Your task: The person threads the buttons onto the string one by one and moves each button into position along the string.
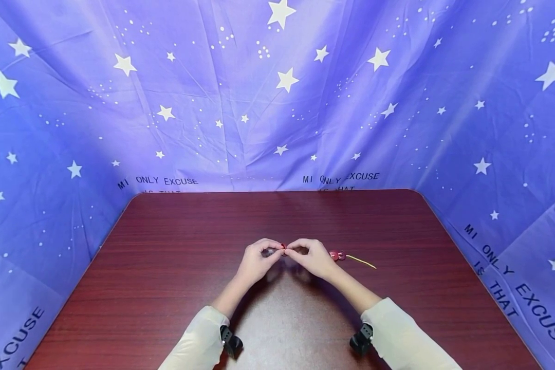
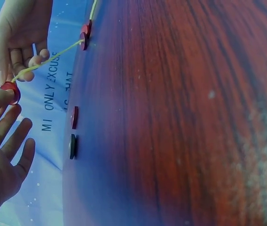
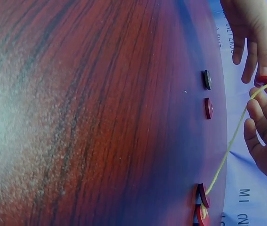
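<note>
String (image 3: pixel 227 149), yellow, is pinched in the right hand (image 1: pixel 316 258) at a red button (image 2: pixel 11 86) the left hand (image 1: pixel 254 261) pinches. A dark button (image 3: pixel 208 80) lies on the worktop (image 1: pixel 166 288).

Left hand (image 2: pixel 4 165) pinches red button (image 2: pixel 12 86) by thumb, other fingers spread apart. Right hand (image 2: pixel 23 26) meets it from opposite side, fingertips at button and yellow string (image 2: pixel 60 54). I see string run slanting to pair of red buttons (image 2: pixel 83 41) on table (image 2: pixel 180 117), then continue beyond them. Near same table edge, loose red button (image 2: pixel 74 117) lies just beside dark button (image 2: pixel 73 147). Behind: blue cloth (image 2: pixel 39 188) with dark lettering (image 2: pixel 52 94).
</note>
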Demonstrator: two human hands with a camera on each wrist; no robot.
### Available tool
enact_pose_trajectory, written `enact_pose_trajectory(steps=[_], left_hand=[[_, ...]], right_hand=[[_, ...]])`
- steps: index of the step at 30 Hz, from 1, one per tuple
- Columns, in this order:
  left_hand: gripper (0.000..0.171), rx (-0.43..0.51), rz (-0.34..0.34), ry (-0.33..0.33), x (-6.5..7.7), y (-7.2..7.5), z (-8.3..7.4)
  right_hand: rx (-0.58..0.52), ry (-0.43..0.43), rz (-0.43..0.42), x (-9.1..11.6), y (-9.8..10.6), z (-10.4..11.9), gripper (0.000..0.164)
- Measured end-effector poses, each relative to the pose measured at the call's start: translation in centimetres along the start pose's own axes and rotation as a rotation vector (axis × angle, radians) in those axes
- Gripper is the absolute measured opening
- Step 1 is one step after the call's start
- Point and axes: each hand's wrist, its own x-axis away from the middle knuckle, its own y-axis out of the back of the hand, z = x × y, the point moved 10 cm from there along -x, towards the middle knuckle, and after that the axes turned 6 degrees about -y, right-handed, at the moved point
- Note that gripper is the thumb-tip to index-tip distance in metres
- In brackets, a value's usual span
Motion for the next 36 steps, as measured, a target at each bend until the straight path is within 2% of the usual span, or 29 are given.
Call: enact_pose_trajectory(steps=[9, 17, 21, 28, 36], left_hand=[[0.005, 0.026, 0.015, 0.014, 0.0, -0.1, -0.1], [0.004, 0.004, 0.016, 0.007, 0.0, -0.2, -0.1], [0.005, 0.005, 0.041, 0.002, 0.0, -0.2, -0.2], [0.008, 0.015, 0.075, 0.019, 0.1, -1.1, 3.3], [0.004, 0.006, 0.091, 0.010, 0.0, -0.8, 3.4]], right_hand=[[0.112, 0.100, -0.048, 0.2, 0.3, 0.4, 0.014], [0.142, 0.144, -0.003, 0.1, 0.1, 1.0, 0.034], [0.200, 0.184, 0.029, 0.1, -0.1, 1.3, 0.036], [0.258, 0.201, 0.040, 0.2, -0.3, 1.5, 0.029], [0.325, 0.190, 0.027, 0.4, 0.1, 1.7, 0.029]])
